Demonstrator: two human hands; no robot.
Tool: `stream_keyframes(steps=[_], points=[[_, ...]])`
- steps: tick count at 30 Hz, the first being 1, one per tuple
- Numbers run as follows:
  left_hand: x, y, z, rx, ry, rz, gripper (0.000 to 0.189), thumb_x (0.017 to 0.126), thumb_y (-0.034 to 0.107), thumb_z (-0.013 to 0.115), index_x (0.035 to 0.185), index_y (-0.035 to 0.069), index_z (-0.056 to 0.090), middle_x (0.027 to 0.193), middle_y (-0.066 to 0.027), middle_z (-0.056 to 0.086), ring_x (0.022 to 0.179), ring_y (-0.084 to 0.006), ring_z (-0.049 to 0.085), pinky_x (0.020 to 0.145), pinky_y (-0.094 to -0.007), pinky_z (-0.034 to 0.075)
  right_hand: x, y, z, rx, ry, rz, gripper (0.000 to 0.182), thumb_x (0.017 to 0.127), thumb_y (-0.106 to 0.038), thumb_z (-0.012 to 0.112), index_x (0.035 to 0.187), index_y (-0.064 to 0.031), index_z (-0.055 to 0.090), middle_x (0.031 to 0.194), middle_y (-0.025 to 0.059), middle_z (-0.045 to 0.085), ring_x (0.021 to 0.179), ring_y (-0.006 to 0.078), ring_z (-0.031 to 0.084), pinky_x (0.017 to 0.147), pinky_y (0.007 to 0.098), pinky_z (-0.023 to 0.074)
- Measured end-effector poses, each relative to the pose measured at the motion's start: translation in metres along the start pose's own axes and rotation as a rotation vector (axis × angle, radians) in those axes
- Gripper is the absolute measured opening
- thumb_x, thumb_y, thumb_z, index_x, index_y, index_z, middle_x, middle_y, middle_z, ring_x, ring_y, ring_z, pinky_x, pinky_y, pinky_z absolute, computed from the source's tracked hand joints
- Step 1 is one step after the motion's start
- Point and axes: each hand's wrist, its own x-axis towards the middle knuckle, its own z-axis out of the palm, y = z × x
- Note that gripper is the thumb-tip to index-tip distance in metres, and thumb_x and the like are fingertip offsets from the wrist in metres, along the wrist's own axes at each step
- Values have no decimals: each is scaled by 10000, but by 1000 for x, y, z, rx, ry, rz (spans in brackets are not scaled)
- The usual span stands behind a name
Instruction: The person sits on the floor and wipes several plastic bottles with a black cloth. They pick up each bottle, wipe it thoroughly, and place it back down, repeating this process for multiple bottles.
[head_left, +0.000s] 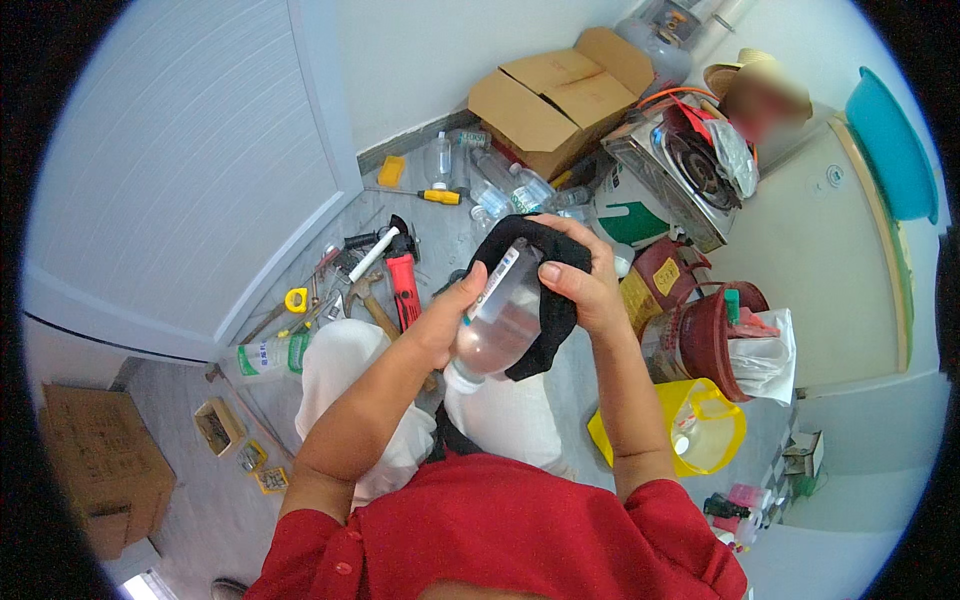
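Note:
Before my chest, a clear plastic bottle (501, 330) is tilted with its white cap down towards me. My left hand (450, 315) grips the bottle's side near the cap end. A black cloth (559, 319) wraps around the far end and right side of the bottle. My right hand (589, 274) holds this cloth against the bottle, thumb on top; the fingers behind are partly hidden. On the floor beyond lie several more clear plastic bottles (491, 199). To the left of my hands are a red angle grinder (403, 289) and a claw hammer (371, 300).
A yellow tape measure (296, 300) and yellow-handled screwdriver (441, 196) lie on the floor. An open cardboard box (525, 112) stands near the wall, beside a gas stove (675, 172). To the right are a dark red bucket (701, 352) and a yellow container (675, 420).

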Motion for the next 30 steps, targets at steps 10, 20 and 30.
stream_keyframes(steps=[10, 20, 30], points=[[14, -22, -7, 335, -25, 369, 835, 761, 507, 674, 1332, 5, 328, 1184, -123, 492, 1086, -193, 469, 932, -301, 377, 16, 19, 13, -109, 387, -43, 185, 780, -171, 668, 775, 9, 624, 650, -38, 560, 577, 43, 471, 497, 218, 372], [11, -10, -6, -47, -6, 344, 578, 865, 393, 583, 1294, 77, 358, 1165, -75, 510, 1058, -205, 535, 884, -357, 469, 12, 36, 48, -229, 338, -187, 522, 765, -126, 647, 1235, -19, 450, 1102, 144, 494, 993, 221, 512, 856, 310, 413], [9, -1, -5, -60, -43, 321, 590, 862, 477, 551, 1281, 92, 396, 1151, -64, 530, 1045, -177, 537, 894, -332, 453, -4, 39, 59, -469, 269, -353, 703, 786, -193, 630, 1367, -15, 276, 1250, 244, 354, 1143, 352, 411, 987, 382, 323]])
